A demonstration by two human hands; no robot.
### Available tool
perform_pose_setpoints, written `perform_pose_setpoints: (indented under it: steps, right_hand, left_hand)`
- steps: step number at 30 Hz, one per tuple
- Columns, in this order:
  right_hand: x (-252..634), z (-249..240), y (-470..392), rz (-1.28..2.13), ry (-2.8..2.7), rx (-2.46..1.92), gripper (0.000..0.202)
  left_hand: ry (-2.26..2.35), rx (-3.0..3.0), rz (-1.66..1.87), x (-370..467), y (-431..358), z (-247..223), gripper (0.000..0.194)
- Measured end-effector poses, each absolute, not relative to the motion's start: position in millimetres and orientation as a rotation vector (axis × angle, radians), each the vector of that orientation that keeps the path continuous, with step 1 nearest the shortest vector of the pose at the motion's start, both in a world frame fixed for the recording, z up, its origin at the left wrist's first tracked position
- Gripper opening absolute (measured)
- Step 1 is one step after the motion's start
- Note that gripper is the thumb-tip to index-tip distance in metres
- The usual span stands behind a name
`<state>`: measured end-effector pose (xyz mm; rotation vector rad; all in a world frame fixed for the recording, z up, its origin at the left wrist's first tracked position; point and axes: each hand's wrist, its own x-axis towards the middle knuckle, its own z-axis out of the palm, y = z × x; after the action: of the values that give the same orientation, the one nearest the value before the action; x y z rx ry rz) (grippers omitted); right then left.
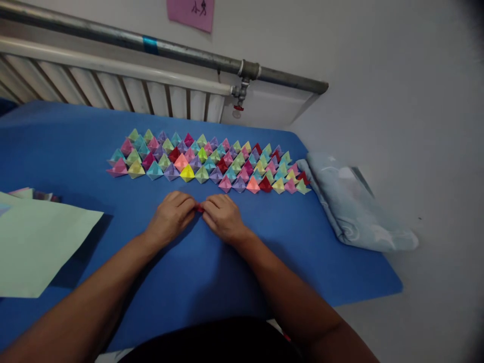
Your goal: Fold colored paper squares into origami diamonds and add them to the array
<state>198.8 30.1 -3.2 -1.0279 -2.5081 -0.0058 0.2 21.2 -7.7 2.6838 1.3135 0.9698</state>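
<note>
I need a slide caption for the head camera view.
Left hand and right hand pinch a small red piece near rows of colorful folded paper shapes on a blue surface.

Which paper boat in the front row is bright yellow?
The fifth boat from the left, between a purple boat and a pale green boat; other yellow boats there are paler.

Blue table (321,252), a plain, even colour, stood with its far edge close to a pale radiator (139,95). Above that edge I noted a grey metal pipe (113,38), sloping down toward the far right corner and banded with shiny blue tape (150,45). A valve (245,89) with a red handle (238,107) hung beneath it. Pink note (191,12), dark handwriting, on the wall higher up. Off-white wall (385,101) rose beyond the table's right edge, one small dark speck (419,218) on it. Light dim, greyish; shadows soft.
</note>
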Motion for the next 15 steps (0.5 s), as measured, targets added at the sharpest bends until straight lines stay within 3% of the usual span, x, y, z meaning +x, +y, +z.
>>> perform_pose_setpoints:
  steps: [15]
  right_hand:
    - [212.1,-8.5,25.8,0.419,-2.557,-1.014,0.019]
  left_hand:
    - [1.413,2.537,0.797,5.2,-8.3,-7.1,0.025]
